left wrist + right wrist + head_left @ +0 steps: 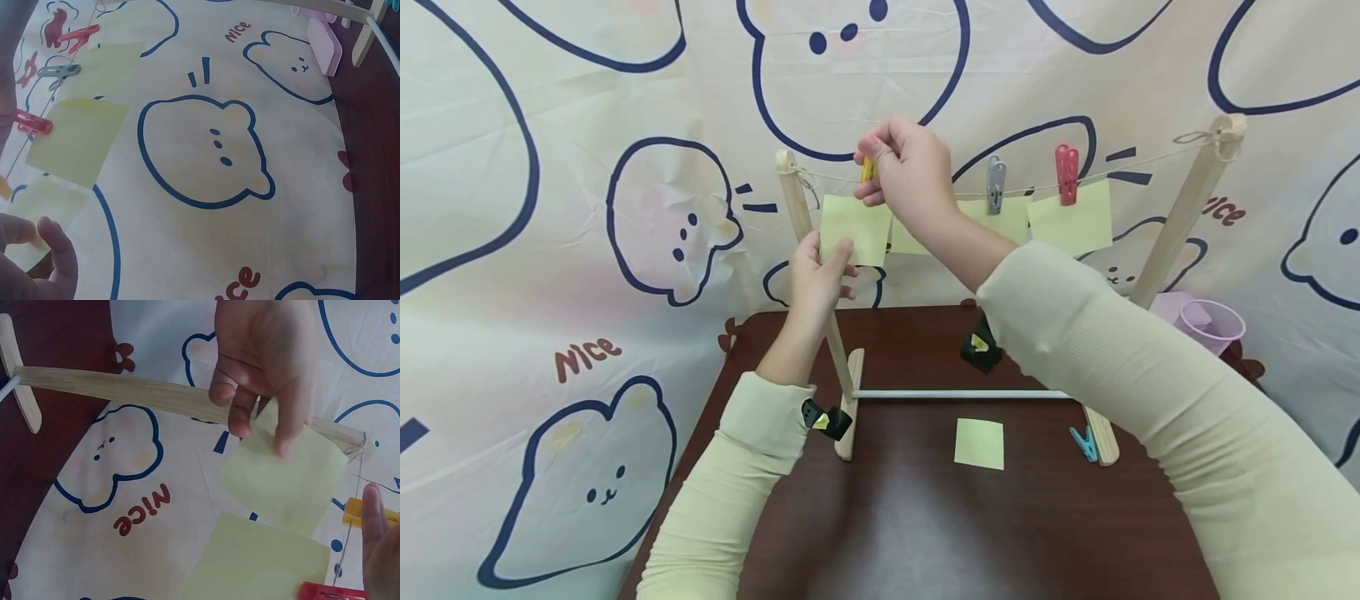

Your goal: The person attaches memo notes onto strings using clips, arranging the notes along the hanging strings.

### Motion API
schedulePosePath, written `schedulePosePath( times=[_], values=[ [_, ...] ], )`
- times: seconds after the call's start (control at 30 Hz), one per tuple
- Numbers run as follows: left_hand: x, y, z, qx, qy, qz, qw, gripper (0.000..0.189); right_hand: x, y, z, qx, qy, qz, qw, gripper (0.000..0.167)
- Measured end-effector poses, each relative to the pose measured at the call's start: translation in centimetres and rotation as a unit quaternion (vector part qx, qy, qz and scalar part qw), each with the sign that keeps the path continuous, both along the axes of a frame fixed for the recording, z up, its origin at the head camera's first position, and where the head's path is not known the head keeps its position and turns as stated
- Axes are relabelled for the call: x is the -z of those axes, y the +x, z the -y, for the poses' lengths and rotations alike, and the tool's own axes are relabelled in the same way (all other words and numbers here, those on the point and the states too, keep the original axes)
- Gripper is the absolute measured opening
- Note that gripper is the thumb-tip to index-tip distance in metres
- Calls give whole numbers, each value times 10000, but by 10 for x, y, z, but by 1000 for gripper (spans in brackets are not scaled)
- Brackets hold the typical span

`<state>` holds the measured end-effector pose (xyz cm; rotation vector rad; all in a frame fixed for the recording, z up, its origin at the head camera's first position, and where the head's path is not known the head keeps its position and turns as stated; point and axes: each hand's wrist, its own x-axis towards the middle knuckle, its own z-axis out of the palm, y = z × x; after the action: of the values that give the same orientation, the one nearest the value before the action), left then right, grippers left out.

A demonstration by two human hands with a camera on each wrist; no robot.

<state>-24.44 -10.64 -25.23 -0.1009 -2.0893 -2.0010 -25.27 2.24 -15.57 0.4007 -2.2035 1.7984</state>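
My left hand [811, 279] pinches a yellow-green paper note [867, 225] by its lower left corner, between thumb and fingers. The note's top edge lies just below the string [358, 478], near the left post. Above it, my right hand [917, 171] pinches a yellow clothespin [868, 169] at the string. The right wrist view shows this clothespin [356, 512] on the string, beside the note; whether it bites the paper I cannot tell. Further right hang several notes, pinned by a red clothespin [34, 122], a grey clothespin [996, 185] and another red clothespin [1067, 173].
The string runs between a left wooden post [795, 196] and a right post [1180, 208], joined low down by a white rod [962, 394]. On the brown table [910, 533] lie a loose note [979, 443] and a blue clothespin [1084, 444]. A pink cup [1213, 325] stands behind the right post.
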Motion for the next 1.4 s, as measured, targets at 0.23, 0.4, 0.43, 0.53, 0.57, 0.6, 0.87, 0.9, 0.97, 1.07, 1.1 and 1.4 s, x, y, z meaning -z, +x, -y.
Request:
schedulePosePath(
  times=[0.23, 0.4, 0.43, 0.53, 0.57, 0.6, 0.87, 0.9, 0.97, 1.07, 1.1, 1.4],
  values=[
    [-2, -5, -2, 269, 283, -31, 9992, 29, 4, -3, 2, -64, 196, 194, 9996, 17],
    [-3, -8, -3, 380, 454, 23, 9982, 30, 5, -5, 0, -235, 182, 375, 9989, 21],
    [-3, -8, -3, 391, 468, 30, 9981, 31, 6, -5, -1, -286, 172, 424, 9985, 23],
    [-2, -8, -3, 412, 423, 50, 9982, 30, 6, -5, -3, -449, 138, 569, 9973, 29],
    [-2, -8, -3, 424, 410, 49, 9982, 30, 6, -5, -4, -501, 148, 596, 9969, 32],
    [-1, -8, -3, 437, 405, 50, 9982, 30, 6, -5, -4, -553, 169, 634, 9963, 36],
    [5, -6, -2, 361, 491, 91, 9981, 36, -2, 1, -15, -1016, 587, 790, 9899, 62],
    [6, -5, -2, 349, 468, 160, 9982, 37, -4, 3, -17, -1027, 668, 779, 9894, 65],
    [11, -4, -1, 379, 432, 351, 9977, 44, -7, 9, -21, -966, 833, 708, 9893, 68],
    [21, 0, 2, 569, 160, 848, 9946, 55, -8, 26, -30, -721, 1088, 118, 9914, 63],
    [25, 2, 3, 679, 15, 1036, 9923, 60, -7, 34, -35, -647, 1096, -187, 9917, 60],
    [93, 19, -5, 1983, -1976, 2002, 9389, 58, 61, 71, -116, 143, 1579, -2867, 9448, 10]
  ],
)
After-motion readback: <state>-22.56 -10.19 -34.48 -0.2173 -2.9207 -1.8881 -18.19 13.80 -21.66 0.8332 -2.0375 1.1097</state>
